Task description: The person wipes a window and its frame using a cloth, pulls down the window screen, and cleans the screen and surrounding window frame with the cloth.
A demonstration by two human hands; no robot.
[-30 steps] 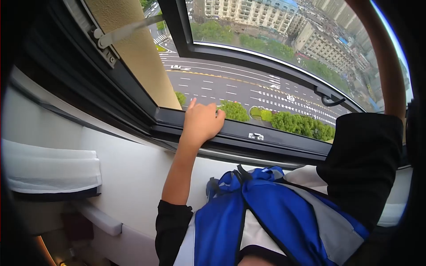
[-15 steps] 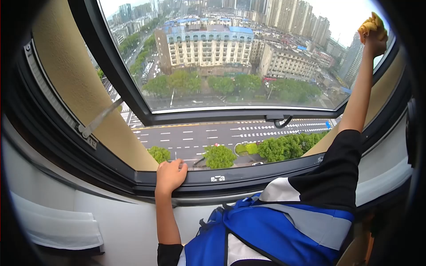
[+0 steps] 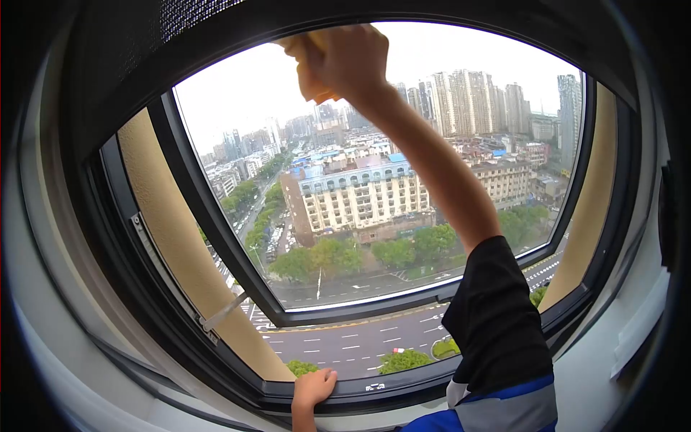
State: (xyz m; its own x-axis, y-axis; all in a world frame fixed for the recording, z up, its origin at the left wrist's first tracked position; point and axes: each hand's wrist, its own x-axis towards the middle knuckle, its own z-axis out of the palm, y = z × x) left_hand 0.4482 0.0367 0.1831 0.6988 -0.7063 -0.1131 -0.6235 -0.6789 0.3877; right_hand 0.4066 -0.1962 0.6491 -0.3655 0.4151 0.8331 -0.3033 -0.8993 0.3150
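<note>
Gripping a bunched yellow-orange cloth (image 3: 314, 72), the right hand (image 3: 356, 59) reaches up to the upper left of the window pane (image 3: 345, 165), its grip closed around the fabric (where the cloth meets the glass is hard to tell). Lower down, the left hand (image 3: 314, 387) rests on the bottom of the dark outer frame (image 3: 425, 381), holding nothing visible. The tilted-open sash (image 3: 360, 311) hangs outward, with a metal stay arm (image 3: 224, 311) at its lower left.
</note>
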